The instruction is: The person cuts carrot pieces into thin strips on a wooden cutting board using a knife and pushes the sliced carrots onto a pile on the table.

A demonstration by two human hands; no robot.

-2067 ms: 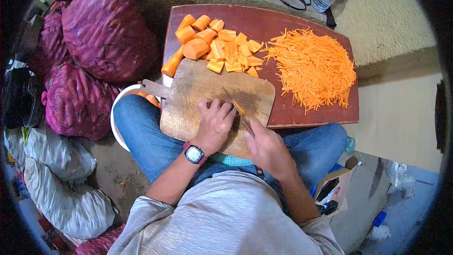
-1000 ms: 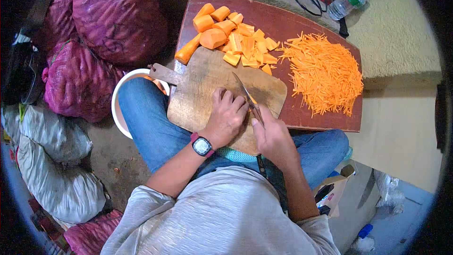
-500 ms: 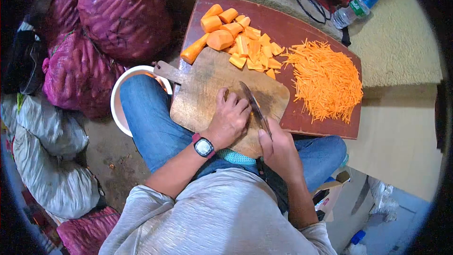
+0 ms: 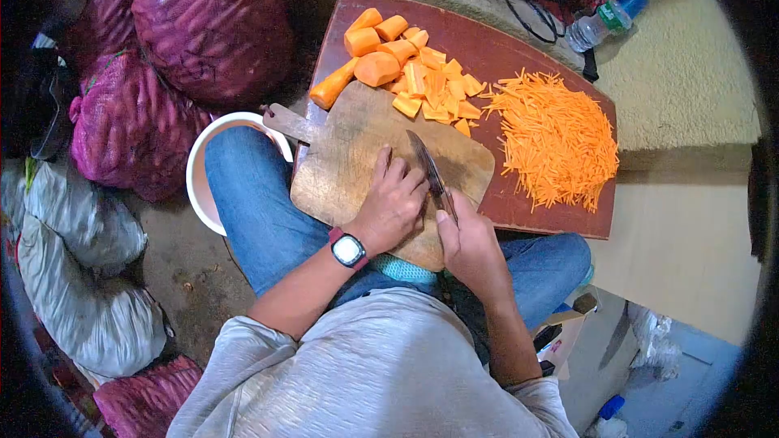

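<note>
My left hand (image 4: 395,204) presses down on the wooden cutting board (image 4: 341,154), its fingers bent and close together; whatever lies under them is hidden. Wrapped round the handle of a dark knife (image 4: 430,166) is my right hand (image 4: 471,239). The blade points up and away over the board, right beside my left fingertips. Beyond the board are peeled carrot chunks (image 4: 377,69) and flat carrot slices (image 4: 438,88). A heap of carrot shreds (image 4: 560,142) lies at the right on the red-brown table (image 4: 487,40).
A white-rimmed tub (image 4: 197,186) stands by my left knee. Purple net sacks (image 4: 211,24) and white sacks (image 4: 97,292) fill the left side. A plastic bottle (image 4: 596,26) lies at the upper right near a black cable (image 4: 527,12).
The knife and my right hand have shifted slightly left, closer to my left fingers, and the blade is a little steeper. My left hand has hardly moved.
</note>
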